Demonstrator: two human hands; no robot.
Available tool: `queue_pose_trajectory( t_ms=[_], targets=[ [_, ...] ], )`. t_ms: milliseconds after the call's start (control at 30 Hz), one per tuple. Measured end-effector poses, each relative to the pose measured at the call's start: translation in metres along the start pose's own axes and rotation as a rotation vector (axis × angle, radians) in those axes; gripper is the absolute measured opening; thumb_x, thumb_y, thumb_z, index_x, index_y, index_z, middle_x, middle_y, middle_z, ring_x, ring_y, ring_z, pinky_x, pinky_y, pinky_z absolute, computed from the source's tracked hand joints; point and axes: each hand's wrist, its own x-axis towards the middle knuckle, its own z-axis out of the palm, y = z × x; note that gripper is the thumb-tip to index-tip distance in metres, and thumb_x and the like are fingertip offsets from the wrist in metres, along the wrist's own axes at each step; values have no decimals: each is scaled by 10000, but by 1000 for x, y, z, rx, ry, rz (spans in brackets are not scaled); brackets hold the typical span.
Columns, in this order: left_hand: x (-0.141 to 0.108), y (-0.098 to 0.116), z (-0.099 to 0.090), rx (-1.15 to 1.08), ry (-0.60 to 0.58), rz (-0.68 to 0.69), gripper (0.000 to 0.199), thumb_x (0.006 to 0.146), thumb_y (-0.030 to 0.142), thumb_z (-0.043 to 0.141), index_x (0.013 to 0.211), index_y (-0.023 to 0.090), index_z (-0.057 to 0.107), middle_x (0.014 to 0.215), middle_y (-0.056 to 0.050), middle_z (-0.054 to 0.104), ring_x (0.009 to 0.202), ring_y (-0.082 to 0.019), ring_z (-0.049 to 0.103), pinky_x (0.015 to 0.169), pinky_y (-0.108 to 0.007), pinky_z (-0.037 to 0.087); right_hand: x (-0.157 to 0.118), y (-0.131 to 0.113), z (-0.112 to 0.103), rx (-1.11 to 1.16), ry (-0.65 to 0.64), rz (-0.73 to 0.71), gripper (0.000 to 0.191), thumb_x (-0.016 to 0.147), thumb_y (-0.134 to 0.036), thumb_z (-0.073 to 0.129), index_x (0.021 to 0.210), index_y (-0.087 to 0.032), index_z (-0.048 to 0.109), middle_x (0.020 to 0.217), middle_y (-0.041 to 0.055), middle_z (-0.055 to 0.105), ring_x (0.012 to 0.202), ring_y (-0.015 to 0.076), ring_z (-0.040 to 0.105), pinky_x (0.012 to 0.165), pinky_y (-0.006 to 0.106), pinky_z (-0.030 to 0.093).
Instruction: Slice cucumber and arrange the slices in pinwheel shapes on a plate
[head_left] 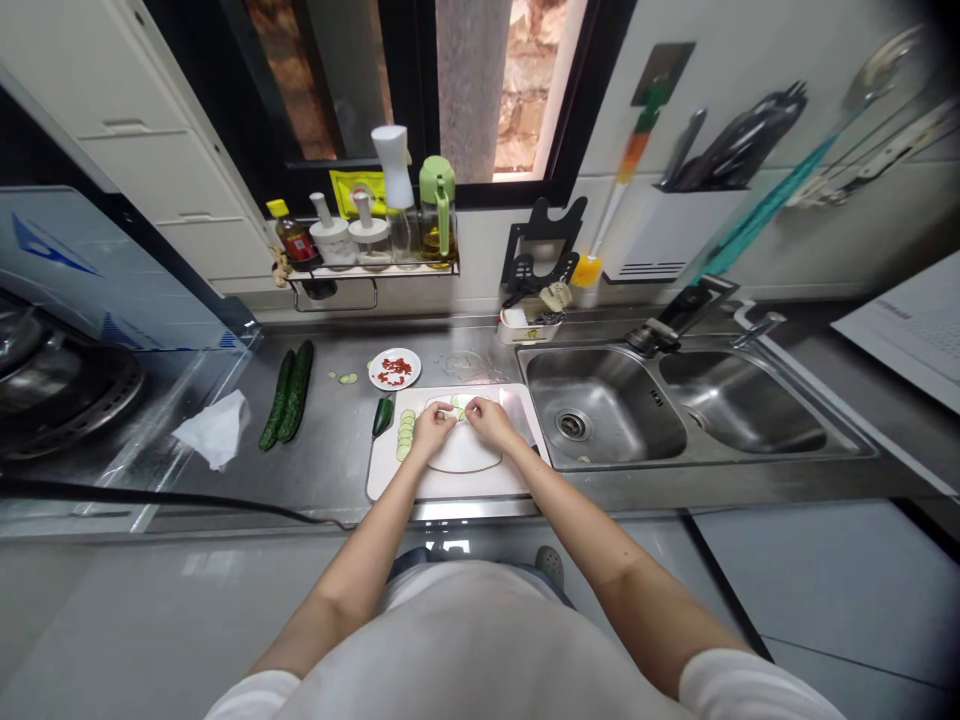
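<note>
Over the far part of a white plate (465,455), both my hands work close together. My left hand (433,430) has its fingers closed in a pinch at a pale green cucumber slice (460,414). Opposite it, my right hand (491,424) also pinches at the cucumber slices; the fingers partly hide them. The plate rests on a light cutting board (386,475). Left of the plate, several cucumber slices (405,435) lie overlapped in a column. A dark cucumber end piece (383,416) sits at the board's left edge.
Behind the board stands a small white plate (373,372) with chopped red bits. Two whole cucumbers (288,395) and a crumpled white paper (214,430) lie left. A double sink (615,400) is at right. Seasoning bottles stand on a wall rack (375,270).
</note>
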Motion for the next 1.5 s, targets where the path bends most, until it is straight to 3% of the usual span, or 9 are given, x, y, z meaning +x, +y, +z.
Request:
queue_pose_trajectory(
  t_ms=[267,533,967,1500],
  targets=[
    [16,10,3,428,21,-73,166,757,263,641,915,227,679,764,0,654,702,-145,553,655,-240,362,20,-1,4,-152,-70,47,229,879,-170,484,999,-172,679,984,73,713,874,159,612,734,214,383],
    [27,17,9,642,4,-124,190,795,296,616,971,274,682,960,-40,721,912,-207,626,737,-283,391,35,-4,6,-291,-129,121,294,923,-224,437,1103,-175,664,1061,103,700,940,177,612,727,223,379],
    [32,15,16,762,6,-105,192,833,303,566,982,259,679,1120,-79,659,1004,-239,611,791,-321,412,41,-4,9,-396,-174,109,271,952,-215,410,1101,-183,634,1102,122,686,1014,201,620,784,253,401],
    [28,16,14,787,7,-73,221,863,317,546,1052,254,643,1128,-73,599,989,-229,585,807,-329,419,39,-10,4,-470,-182,125,276,953,-238,437,1185,-175,574,1139,146,662,1074,227,611,855,297,423]
  ],
)
